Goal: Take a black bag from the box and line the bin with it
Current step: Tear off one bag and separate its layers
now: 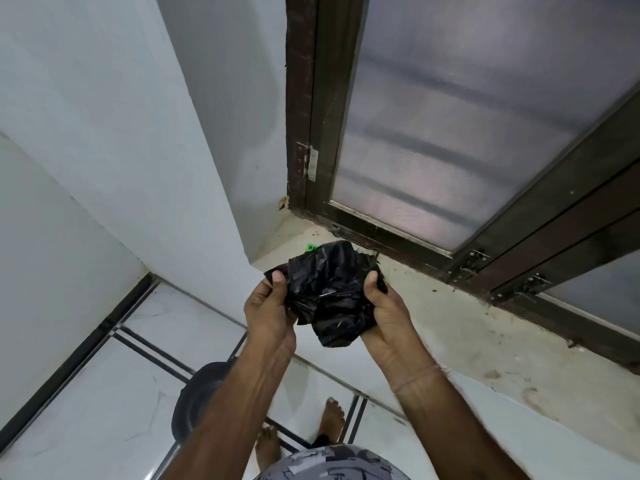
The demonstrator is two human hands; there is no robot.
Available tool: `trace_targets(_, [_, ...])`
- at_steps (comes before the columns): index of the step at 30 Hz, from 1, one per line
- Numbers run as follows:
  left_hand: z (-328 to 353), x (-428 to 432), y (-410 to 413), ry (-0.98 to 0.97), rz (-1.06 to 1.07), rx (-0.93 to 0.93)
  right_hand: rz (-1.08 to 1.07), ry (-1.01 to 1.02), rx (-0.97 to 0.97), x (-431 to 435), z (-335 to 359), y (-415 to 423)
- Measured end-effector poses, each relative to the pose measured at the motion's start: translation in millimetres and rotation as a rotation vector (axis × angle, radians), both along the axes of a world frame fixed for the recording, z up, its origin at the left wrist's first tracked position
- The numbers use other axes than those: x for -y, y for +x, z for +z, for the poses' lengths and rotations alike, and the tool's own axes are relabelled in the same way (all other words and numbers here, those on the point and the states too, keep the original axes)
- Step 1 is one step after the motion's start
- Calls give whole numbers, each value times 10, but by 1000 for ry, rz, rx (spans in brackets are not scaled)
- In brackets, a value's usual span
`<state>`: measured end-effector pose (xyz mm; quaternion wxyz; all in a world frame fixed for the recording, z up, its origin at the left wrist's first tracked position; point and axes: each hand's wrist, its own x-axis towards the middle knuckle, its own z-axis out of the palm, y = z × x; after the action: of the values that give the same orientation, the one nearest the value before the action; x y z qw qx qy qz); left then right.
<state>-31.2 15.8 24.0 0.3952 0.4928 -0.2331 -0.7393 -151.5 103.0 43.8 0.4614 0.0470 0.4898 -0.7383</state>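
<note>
A crumpled black plastic bag (329,292) hangs between both hands above a pale window ledge. My left hand (268,308) pinches the bag's left edge with the thumb on top. My right hand (382,310) grips the right edge, and most of the bunched plastic sags beside its palm. A dark round bin (195,398) stands on the floor below, partly hidden by my left forearm. Behind the bag a small green corner, perhaps the box (311,247), peeks out on the ledge.
The stained ledge (467,327) runs along a dark-framed window with a mesh screen (467,126). White walls meet at a corner on the left. My bare feet (330,419) stand on white floor tiles with dark stripes.
</note>
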Motion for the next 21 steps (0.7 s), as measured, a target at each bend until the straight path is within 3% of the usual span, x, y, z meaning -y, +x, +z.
trace_targets(8, [-32,31,84,-88,-10,119,-128,-43,220,-23,-39,-59])
trace_targets(15, [-114,69,151,-117,-12,157,-100,20,36,-152,-1,-131])
trace_targets(17, [-98,64,113,-155,-28,195,-14,53,-112,-182,-3,-65])
trace_targets(21, [-82,142,58,-240,-35,257,344,158,-751,-274,37,58])
